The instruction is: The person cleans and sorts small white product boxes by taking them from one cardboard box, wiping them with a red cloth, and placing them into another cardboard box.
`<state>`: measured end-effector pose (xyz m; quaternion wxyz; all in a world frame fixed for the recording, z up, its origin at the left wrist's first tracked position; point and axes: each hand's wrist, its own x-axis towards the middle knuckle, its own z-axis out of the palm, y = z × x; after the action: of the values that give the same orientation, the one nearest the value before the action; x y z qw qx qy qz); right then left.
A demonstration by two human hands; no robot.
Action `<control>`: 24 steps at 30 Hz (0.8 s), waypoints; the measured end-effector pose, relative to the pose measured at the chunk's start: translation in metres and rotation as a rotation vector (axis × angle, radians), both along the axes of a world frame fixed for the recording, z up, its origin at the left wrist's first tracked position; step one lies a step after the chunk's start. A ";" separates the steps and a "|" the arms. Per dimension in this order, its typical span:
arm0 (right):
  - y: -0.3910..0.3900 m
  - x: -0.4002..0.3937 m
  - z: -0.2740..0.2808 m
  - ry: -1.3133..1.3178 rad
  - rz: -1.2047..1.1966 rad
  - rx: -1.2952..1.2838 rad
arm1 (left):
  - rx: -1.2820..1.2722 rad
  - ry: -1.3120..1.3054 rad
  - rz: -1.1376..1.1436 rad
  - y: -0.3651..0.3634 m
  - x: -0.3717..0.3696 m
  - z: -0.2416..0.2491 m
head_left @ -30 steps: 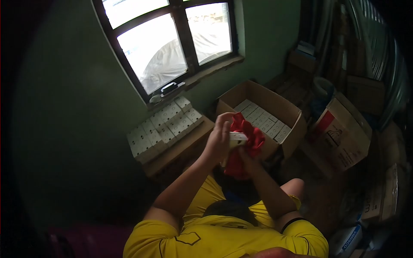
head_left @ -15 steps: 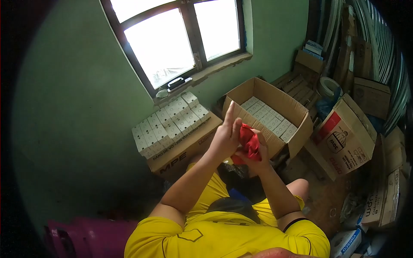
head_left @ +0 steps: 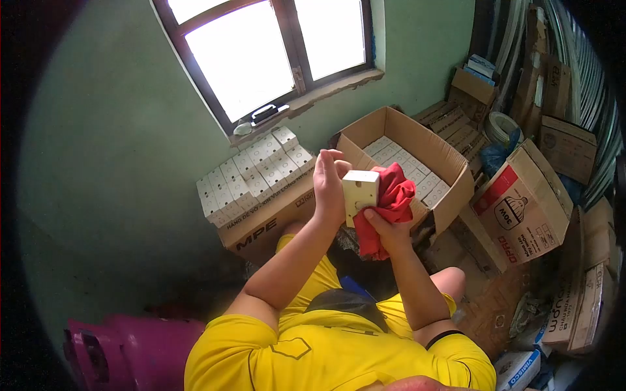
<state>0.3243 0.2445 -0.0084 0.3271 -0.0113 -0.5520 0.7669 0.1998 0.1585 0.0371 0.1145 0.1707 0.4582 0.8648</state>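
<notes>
A white rectangular box (head_left: 358,190) with small dark holes and a round mark on its face is held up in front of my body. My right hand (head_left: 389,233) grips it through a bunched red cloth (head_left: 396,193), thumb across the front. Just left of the box is my left hand (head_left: 329,186), raised, its fingers loosely bent and pointing up near the box's top edge. Beyond my left hand, rows of similar white boxes (head_left: 257,168) stand on a closed MPE carton (head_left: 261,228). More white boxes (head_left: 398,159) lie inside an open carton (head_left: 450,166) behind the cloth.
A tilted carton (head_left: 521,218) with a lamp picture leans at the right, near further cardboard (head_left: 570,153) and long pale tubing (head_left: 587,85). A window (head_left: 241,62) is in the wall ahead, with a black-and-white object (head_left: 265,114) on its sill. A magenta cylinder (head_left: 143,352) stands lower left.
The white box has come into view out of the red cloth, turned face toward me. My left hand has moved slightly left, its pointing finger now bent with the others.
</notes>
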 end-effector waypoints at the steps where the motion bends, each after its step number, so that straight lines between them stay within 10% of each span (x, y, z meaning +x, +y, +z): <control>1: 0.000 0.000 -0.007 0.020 -0.027 -0.027 | -0.045 0.080 0.063 0.004 0.001 -0.006; 12: 0.046 -0.001 -0.034 -0.034 -0.203 0.173 | -0.311 0.281 -0.415 -0.013 0.044 -0.018; 19: 0.065 0.007 -0.020 -0.143 -0.114 0.338 | -0.118 0.352 -0.232 -0.027 0.015 -0.029; 24: 0.094 0.001 -0.025 -0.132 -0.320 0.289 | -1.130 0.618 0.387 -0.073 -0.090 -0.027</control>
<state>0.3250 0.3385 -0.0338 0.4059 -0.1019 -0.6675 0.6159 0.1102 0.0852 0.0102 -0.1070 0.2390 0.8744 0.4086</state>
